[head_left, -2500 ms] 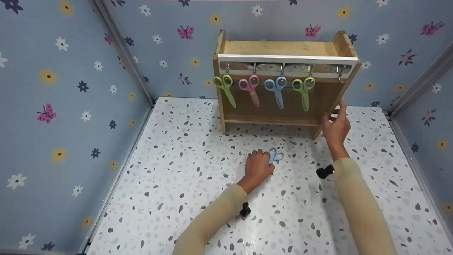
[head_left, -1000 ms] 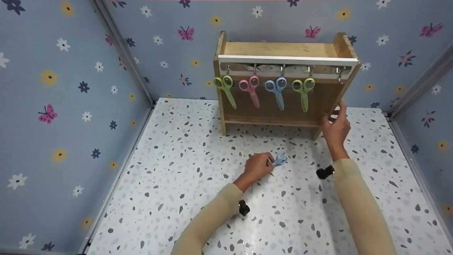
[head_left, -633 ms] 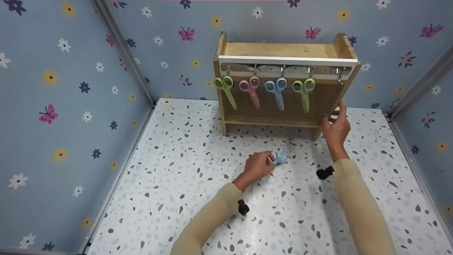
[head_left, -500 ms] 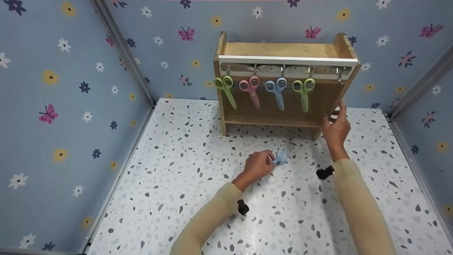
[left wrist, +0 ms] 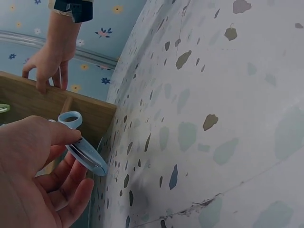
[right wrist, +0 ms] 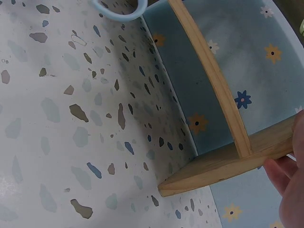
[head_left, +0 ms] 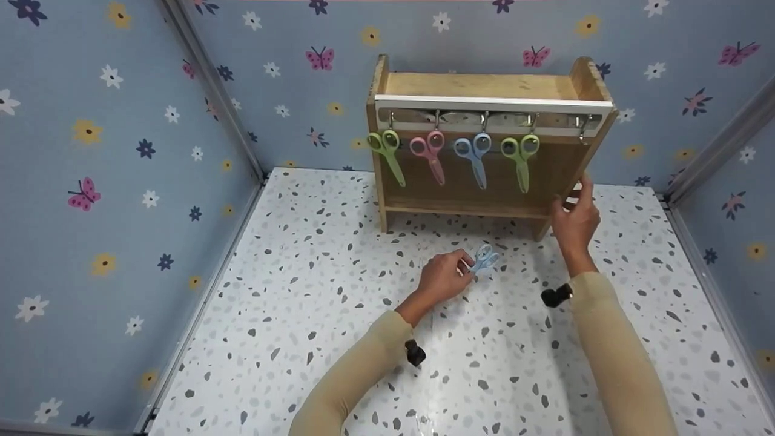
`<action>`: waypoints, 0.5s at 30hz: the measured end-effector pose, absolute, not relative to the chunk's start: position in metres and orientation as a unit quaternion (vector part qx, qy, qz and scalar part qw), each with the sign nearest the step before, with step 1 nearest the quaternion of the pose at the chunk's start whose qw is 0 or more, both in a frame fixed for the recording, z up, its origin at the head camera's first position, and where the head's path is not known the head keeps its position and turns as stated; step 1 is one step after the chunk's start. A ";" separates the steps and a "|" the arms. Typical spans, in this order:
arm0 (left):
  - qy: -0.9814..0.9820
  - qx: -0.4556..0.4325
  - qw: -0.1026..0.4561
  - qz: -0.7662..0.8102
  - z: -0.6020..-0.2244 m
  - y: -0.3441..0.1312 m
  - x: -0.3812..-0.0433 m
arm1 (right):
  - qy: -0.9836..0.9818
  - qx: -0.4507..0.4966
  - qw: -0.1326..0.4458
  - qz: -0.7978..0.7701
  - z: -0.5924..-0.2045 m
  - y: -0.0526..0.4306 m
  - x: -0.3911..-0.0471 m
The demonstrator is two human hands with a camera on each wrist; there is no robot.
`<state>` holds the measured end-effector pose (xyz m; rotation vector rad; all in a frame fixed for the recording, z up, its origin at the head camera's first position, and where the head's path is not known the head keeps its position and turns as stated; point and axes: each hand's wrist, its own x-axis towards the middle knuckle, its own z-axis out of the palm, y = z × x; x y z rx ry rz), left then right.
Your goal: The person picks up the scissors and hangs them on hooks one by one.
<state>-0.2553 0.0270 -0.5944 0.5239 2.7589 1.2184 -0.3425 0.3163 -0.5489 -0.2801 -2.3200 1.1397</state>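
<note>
My left hand (head_left: 445,276) pinches a pair of light blue scissors (head_left: 484,260) between thumb and fingers, in front of the wooden rack (head_left: 466,212). In the left wrist view the scissors (left wrist: 88,154) show a finger loop at the top and their blades slanting down past the thumb. One blue loop (right wrist: 122,10) shows at the top of the right wrist view. My right hand (head_left: 575,221) grips the rack's right side panel, thumb in front and fingers behind. Green scissors (head_left: 522,163), blue scissors (head_left: 477,160), pink scissors (head_left: 433,158) and another green pair (head_left: 390,158) hang from the hooks.
At the right end of the hook rail (head_left: 560,115) one hook (head_left: 583,128) bears nothing. The rack stands near the back wall (head_left: 460,36) on a speckled white tabletop (head_left: 290,290). A flowered wall (head_left: 121,230) closes off the left, another (head_left: 738,242) the right.
My left hand has gone from covering the scissors on the tabletop to pinching them, and has tilted their loops up toward the rack. The right hand stays on the panel.
</note>
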 end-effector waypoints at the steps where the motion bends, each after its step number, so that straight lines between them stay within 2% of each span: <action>1: 0.900 0.172 0.039 0.399 -0.593 0.027 -0.256 | -0.860 -0.105 0.267 0.423 -0.549 0.316 -0.342; 15: 0.892 0.183 0.006 0.412 -0.571 0.030 -0.258 | -0.857 -0.090 0.282 0.423 -0.552 0.316 -0.342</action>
